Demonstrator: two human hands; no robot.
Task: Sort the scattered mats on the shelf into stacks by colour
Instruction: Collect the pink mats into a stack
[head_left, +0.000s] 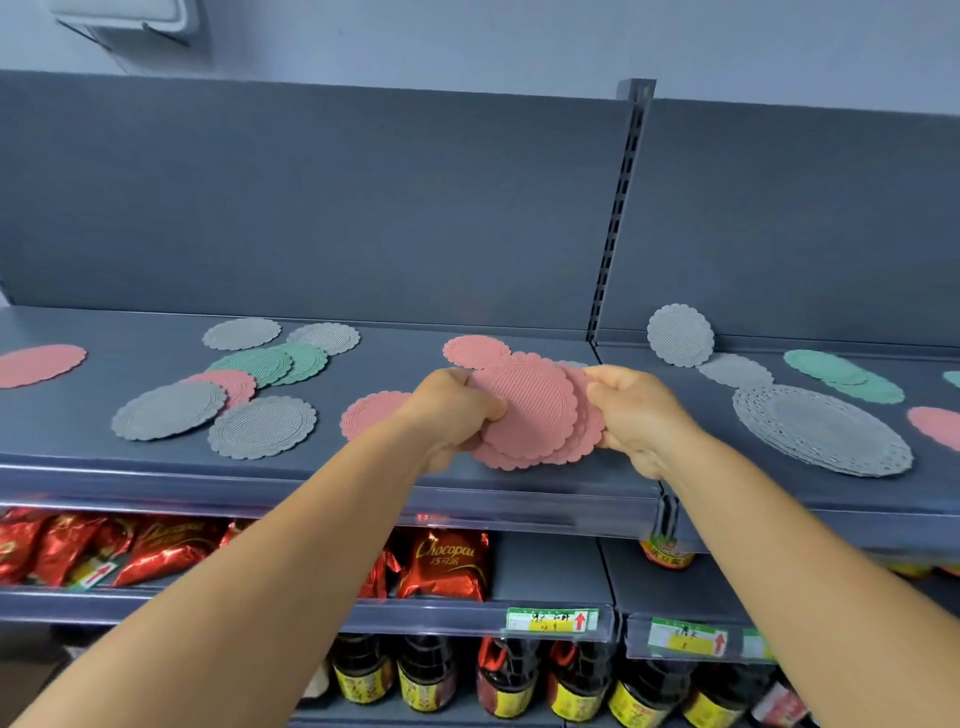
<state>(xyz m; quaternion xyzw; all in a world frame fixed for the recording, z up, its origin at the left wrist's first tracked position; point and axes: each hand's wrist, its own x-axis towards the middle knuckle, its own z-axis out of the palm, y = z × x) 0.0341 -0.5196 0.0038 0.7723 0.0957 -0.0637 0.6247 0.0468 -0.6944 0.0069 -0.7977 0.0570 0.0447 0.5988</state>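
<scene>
Both hands hold a small stack of pink mats above the middle of the grey shelf. My left hand grips its left edge, my right hand its right edge. Loose pink mats lie behind the stack, left of my wrist, at the far left and at the far right. Grey mats and green mats overlap on the left. On the right lie green mats, a large grey lace mat and a grey mat leaning on the back panel.
The shelf's back panel rises behind the mats, with a slotted upright post between two sections. Below are red snack bags and dark sauce bottles on lower shelves with price tags.
</scene>
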